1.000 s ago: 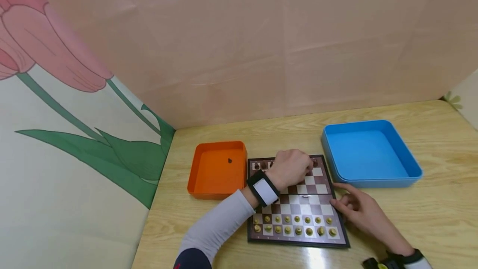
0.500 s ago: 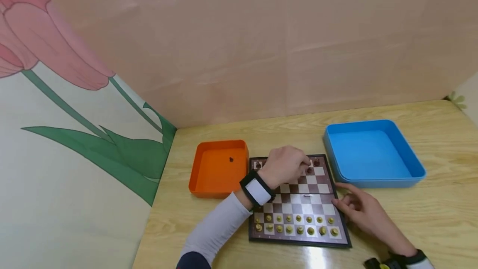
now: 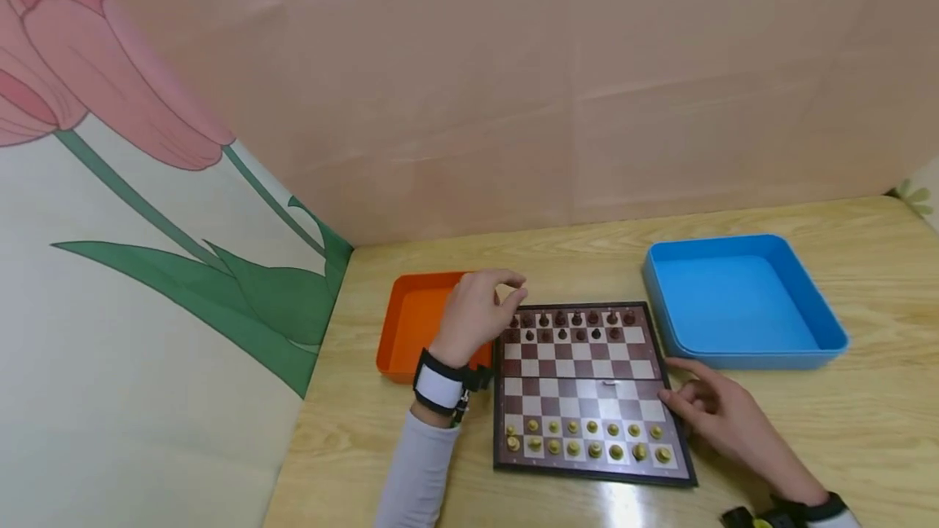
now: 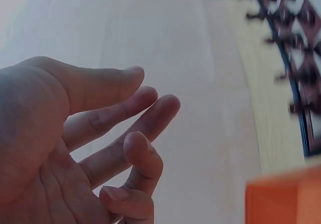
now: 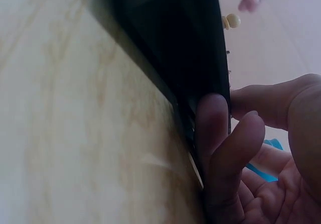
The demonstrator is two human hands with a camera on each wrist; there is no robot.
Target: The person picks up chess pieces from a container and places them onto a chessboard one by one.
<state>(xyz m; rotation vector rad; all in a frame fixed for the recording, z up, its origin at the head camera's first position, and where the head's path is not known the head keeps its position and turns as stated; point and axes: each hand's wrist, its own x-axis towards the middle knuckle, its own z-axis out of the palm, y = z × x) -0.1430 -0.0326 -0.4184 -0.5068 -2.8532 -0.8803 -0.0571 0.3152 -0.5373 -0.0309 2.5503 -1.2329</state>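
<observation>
A chessboard (image 3: 553, 389) lies on the table with two rows of dark chess pieces (image 3: 577, 319) at its far side and two rows of gold ones (image 3: 595, 450) at the near side. My left hand (image 3: 475, 316) hovers over the right part of the orange tray (image 3: 407, 324), close to the board's far left corner. In the left wrist view its fingers (image 4: 150, 118) are loosely bent, with nothing between them and the thumb. At the board's right edge, my right hand (image 3: 722, 414) pinches the frame, thumb at the top and a finger (image 5: 211, 116) against the black side.
Right of the board stands a blue tray (image 3: 748, 292) with nothing visible in it. The wooden table (image 3: 587, 255) meets a pinkish backdrop (image 3: 469, 104) behind. A floral wall sheet (image 3: 183, 349) borders the left side.
My left hand has left the dark pieces and moved left over the orange tray, uncovering the far rows. It now hides the small dark piece seen earlier there. The right hand stays at the board.
</observation>
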